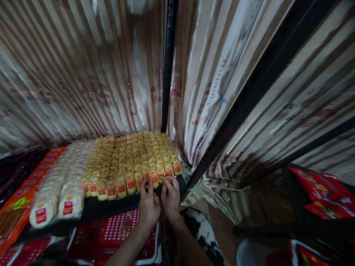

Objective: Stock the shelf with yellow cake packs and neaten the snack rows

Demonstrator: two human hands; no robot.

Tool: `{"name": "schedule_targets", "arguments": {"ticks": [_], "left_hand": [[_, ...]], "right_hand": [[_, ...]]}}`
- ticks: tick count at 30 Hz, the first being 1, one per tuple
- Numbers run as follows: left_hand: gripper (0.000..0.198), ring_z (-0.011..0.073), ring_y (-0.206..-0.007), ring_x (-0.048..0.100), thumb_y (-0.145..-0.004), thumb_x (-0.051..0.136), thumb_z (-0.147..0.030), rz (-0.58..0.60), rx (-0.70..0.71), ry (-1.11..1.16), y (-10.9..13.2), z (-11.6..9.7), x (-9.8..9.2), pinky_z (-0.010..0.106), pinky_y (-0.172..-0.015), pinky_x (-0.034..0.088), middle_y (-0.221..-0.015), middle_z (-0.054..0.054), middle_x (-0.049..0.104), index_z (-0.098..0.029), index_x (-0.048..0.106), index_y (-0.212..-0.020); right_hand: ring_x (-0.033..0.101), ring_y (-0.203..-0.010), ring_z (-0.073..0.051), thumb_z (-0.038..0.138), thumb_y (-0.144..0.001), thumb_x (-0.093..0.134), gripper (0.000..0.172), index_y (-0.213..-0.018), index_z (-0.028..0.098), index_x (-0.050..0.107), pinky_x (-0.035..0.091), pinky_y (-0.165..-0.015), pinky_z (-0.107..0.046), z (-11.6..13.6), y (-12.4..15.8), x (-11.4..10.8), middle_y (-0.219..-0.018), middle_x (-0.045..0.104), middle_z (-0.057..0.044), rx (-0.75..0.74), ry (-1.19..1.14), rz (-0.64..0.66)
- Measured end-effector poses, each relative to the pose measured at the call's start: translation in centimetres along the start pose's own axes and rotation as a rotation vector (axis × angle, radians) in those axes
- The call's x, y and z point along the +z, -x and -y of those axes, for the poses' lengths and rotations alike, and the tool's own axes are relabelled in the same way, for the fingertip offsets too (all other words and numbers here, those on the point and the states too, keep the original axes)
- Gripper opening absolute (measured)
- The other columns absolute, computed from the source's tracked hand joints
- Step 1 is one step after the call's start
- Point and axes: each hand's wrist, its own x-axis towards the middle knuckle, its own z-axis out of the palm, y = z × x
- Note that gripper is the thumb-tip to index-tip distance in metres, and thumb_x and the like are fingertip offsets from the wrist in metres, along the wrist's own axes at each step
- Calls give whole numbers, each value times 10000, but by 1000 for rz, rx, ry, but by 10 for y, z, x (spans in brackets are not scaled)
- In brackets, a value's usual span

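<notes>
Rows of small yellow snack packs [133,155] with red labels stand closely packed on a dark shelf. My left hand [149,205] reaches to the front row, its fingertips closed against a snack pack [153,176] near the right end. Right beside it, my right hand [170,194] has its fingers bent and drawn together at the edge of the same pack and its neighbour [161,172]. The fingers partly cover the lower fronts of these packs.
White round packs [68,201] in two rows and an orange packet [27,199] lie to the left. Below the shelf is a red basket [116,229]. Dark metal posts [168,66] rise before striped sheeting [111,74]. Red packets [327,192] lie at right.
</notes>
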Motion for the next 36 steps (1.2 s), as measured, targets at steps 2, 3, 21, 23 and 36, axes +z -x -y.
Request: {"name": "schedule_targets", "arguments": {"ticks": [2, 3, 21, 23, 36], "left_hand": [[596, 204, -1090, 510, -766, 383, -59, 18, 8, 0, 2, 0, 0, 397, -936, 473, -1263, 147, 376, -141, 374, -1356], [596, 201, -1089, 511, -761, 384, -55, 33, 19, 1, 4, 1, 1, 393, -944, 468, -1259, 145, 377, -142, 383, -1351], [550, 239, -1206, 422, -794, 372, -54, -142, 14, -129, 27, 22, -27, 444, -982, 436, -1301, 139, 363, -159, 407, -1332], [596, 239, -1230, 399, -779, 365, -33, -172, -12, -137, 26, 28, -26, 435, -989, 429, -1325, 141, 349, -156, 361, -1362], [616, 254, -1262, 373, -757, 344, -8, -164, 131, -170, 16, 41, -23, 423, -1008, 409, -1321, 189, 399, -81, 344, -1369]], "right_hand": [[527, -916, -173, 85, -826, 397, 352, -1007, 223, 665, 471, -817, -324, 0, 0, 0, -954, 560, -58, -3, -2, 3], [528, -918, -174, 88, -826, 399, 348, -1006, 224, 665, 471, -817, -326, -1, 0, 0, -955, 560, -58, -5, -3, 4], [566, -880, -168, 116, -836, 402, 410, -1170, 253, 595, 503, -785, -307, 15, 9, 2, -916, 610, -46, -187, -34, 269], [565, -900, -174, 118, -841, 392, 413, -1184, 239, 587, 497, -812, -320, 18, 10, 6, -936, 618, -54, -162, -4, 265], [606, -889, -173, 209, -889, 396, 324, -1124, 199, 619, 507, -811, -315, 21, 12, 15, -940, 662, -71, -146, 13, 272]]}}
